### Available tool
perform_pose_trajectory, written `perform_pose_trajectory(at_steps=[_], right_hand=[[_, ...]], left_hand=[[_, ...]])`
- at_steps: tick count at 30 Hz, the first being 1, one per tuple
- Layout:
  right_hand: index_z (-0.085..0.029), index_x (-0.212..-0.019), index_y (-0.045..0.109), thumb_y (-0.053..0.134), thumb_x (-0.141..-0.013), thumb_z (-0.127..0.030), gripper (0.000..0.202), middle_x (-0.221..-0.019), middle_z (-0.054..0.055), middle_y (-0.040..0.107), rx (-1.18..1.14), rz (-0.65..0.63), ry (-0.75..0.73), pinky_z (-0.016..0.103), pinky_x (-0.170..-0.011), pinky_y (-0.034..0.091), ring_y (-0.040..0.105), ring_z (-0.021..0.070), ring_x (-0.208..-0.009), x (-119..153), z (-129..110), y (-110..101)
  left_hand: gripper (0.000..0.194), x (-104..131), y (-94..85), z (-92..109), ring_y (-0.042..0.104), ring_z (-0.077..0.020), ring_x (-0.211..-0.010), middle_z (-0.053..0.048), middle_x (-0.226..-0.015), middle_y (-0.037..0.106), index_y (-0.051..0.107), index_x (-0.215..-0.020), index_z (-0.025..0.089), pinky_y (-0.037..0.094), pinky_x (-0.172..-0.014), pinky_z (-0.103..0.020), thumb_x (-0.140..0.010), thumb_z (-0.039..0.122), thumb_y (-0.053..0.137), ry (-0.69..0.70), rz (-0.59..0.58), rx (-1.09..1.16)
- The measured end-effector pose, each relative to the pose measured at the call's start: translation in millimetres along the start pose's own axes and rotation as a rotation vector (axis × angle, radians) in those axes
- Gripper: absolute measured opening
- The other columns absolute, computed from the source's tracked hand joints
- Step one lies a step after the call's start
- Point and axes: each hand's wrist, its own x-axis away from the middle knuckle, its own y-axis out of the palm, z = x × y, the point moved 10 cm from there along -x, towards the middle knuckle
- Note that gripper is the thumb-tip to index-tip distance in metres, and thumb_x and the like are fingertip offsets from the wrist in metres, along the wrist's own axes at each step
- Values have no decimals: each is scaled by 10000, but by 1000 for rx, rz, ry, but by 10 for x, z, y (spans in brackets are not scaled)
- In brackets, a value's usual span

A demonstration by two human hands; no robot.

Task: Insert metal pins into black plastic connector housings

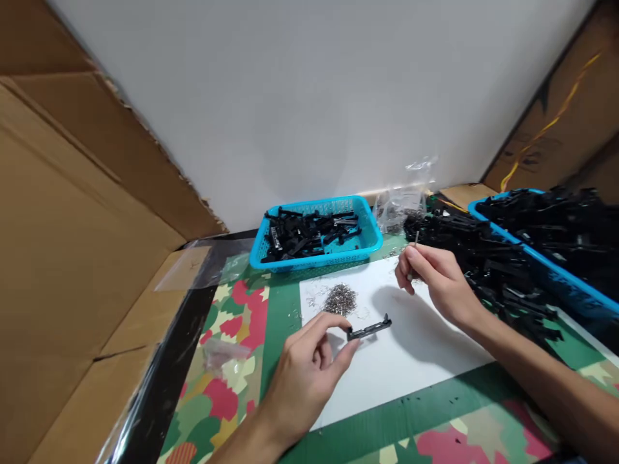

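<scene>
My left hand pinches one end of a slim black plastic part between thumb and finger, and the part's free end points right over a white sheet. A heap of tiny metal pieces lies on the sheet just beyond this hand. Farther right, my right hand is raised above the sheet, its fingers closed round a thin metal rod whose tip sticks up. The rod is apart from the black part.
A blue basket with several black parts stands behind the sheet. Clear plastic bags are beside it. Loose black parts and a larger filled blue basket are at the right. Cardboard borders the left.
</scene>
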Motion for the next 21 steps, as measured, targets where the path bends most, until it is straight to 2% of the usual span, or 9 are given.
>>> perform_pose_trajectory(at_steps=[2,5,8,11,13,16,21], right_hand=[[-204,-777,576,513,-1100,-474,426,-627,-35,531,-17,-63,141,263,-488,391,487,124,-508,-75,132,-112],[-199,-809,598,496,-1084,-413,363,-600,-78,383,77,-149,262,244,-446,300,359,104,-483,-93,207,-196],[-181,-781,613,514,-1041,-287,298,-639,-67,395,306,-308,269,249,-513,269,354,97,-553,-61,192,-112],[-171,-841,681,586,-980,-219,174,-646,-67,418,508,-412,234,270,-566,248,364,108,-605,-32,205,-22],[-180,-964,750,638,-948,-202,115,-634,-74,413,578,-429,224,281,-578,238,351,116,-602,-23,237,6],[-213,-1063,812,687,-940,-220,175,-640,-66,432,619,-430,244,289,-587,245,359,126,-597,-7,308,18],[-214,-919,823,710,-934,-238,116,-631,-52,476,642,-426,295,290,-592,267,392,129,-602,15,375,5]], left_hand=[[151,-5,-42,-39,464,-123,-538,86,-623,464,672,-1152,245,390,-511,-207,-1053,360,662,-36,26,27],[172,-34,-89,-82,525,-124,-569,45,-719,630,635,-1139,250,423,-516,-201,-1059,402,643,-68,55,69],[196,-61,-100,-133,574,-134,-594,6,-795,717,619,-1116,244,448,-506,-198,-1049,424,653,-112,62,113],[200,-66,-97,-150,572,-131,-582,4,-784,703,634,-1104,235,448,-493,-196,-1036,419,671,-125,62,125],[192,-62,-91,-146,545,-123,-563,15,-758,676,649,-1101,232,447,-496,-198,-1026,406,681,-123,57,120],[189,-52,-74,-143,517,-119,-546,35,-710,620,660,-1097,232,438,-493,-203,-1020,403,687,-131,42,121],[190,-18,-24,-173,514,-128,-566,55,-673,524,668,-1095,242,424,-496,-203,-1033,422,674,-136,-5,110]])
